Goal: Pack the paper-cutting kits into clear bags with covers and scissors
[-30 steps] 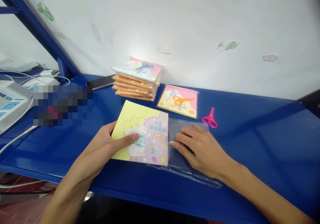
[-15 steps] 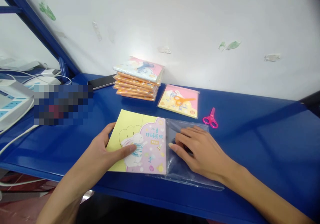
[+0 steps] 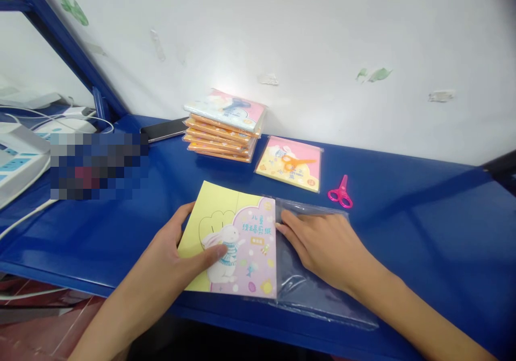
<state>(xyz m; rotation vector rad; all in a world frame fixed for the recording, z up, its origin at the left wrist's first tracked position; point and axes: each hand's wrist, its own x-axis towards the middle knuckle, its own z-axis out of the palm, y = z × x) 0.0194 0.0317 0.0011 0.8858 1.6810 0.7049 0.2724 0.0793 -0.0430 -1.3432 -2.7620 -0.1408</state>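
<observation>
Head view: rabbit-printed yellow-lilac pad (image 3: 244,240) is gripped by left hand (image 3: 173,256); glossy clear bag (image 3: 306,292) is spread under right hand (image 3: 328,247), grip unclear.

Smooth paper is seen here in the near booklet (image 3: 260,275), glossy plastic in the sleeve (image 3: 316,296) at right, and shine is thrown off the table (image 3: 423,232)!

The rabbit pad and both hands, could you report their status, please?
Left hand gripping rabbit pad, thumb on top. Right hand on clear bag. Pad's right edge at bag. Pink scissors just beyond bag, touching neither hand.
</observation>
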